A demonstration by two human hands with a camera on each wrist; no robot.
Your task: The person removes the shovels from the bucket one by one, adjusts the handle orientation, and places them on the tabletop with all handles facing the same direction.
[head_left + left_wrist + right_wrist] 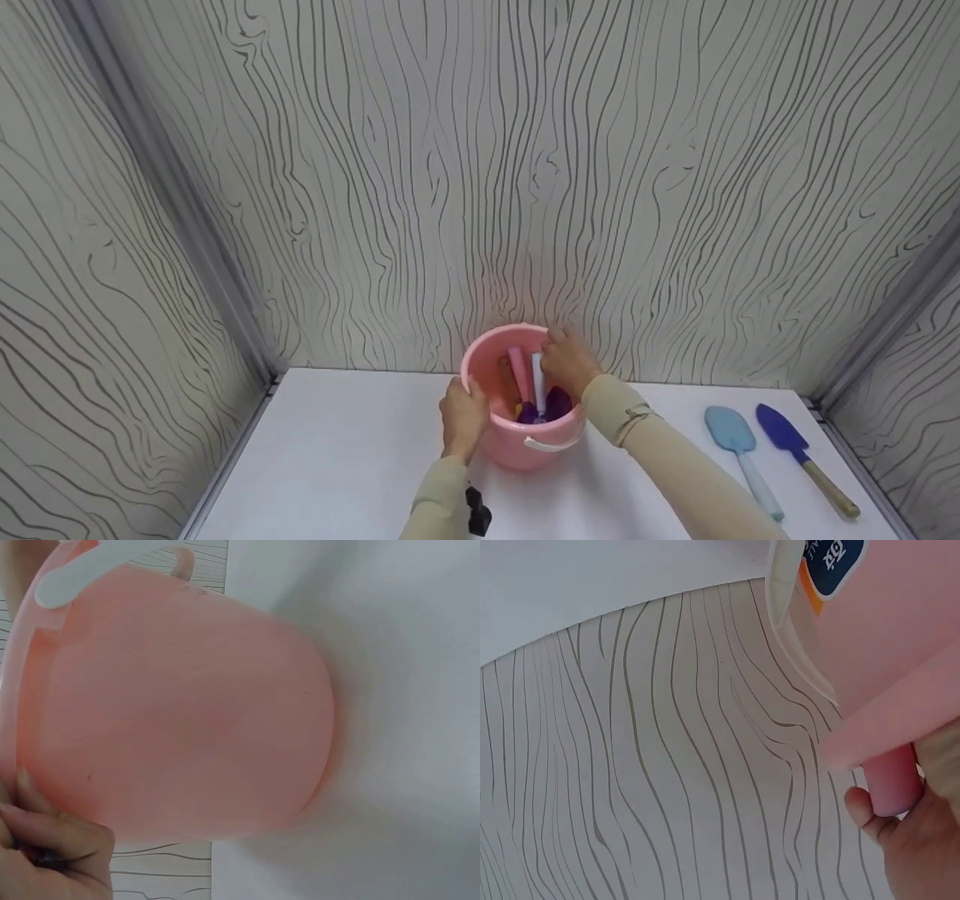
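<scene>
A pink bucket (525, 448) stands on the white table against the back wall. My left hand (463, 416) grips its rim on the left side, with the thumb over the edge. At the right rim, my right hand (571, 361) reaches over the opening. A pink handle (895, 784) juts past the rim between the thumb and fingers of that hand; the tool's other end is hidden. Inside the bucket lean a tool with a pink handle (519, 371), one with a white handle (538, 381) and a brown handle (508, 379). A dark purple blade (559, 403) lies low inside.
On the table's right side lie a light blue hand shovel (731, 430) and a blue trowel (781, 429) with a wooden handle. The bucket's white carrying handle (553, 447) hangs at its front. Wood-grain panels (405, 187) enclose the table's back and sides.
</scene>
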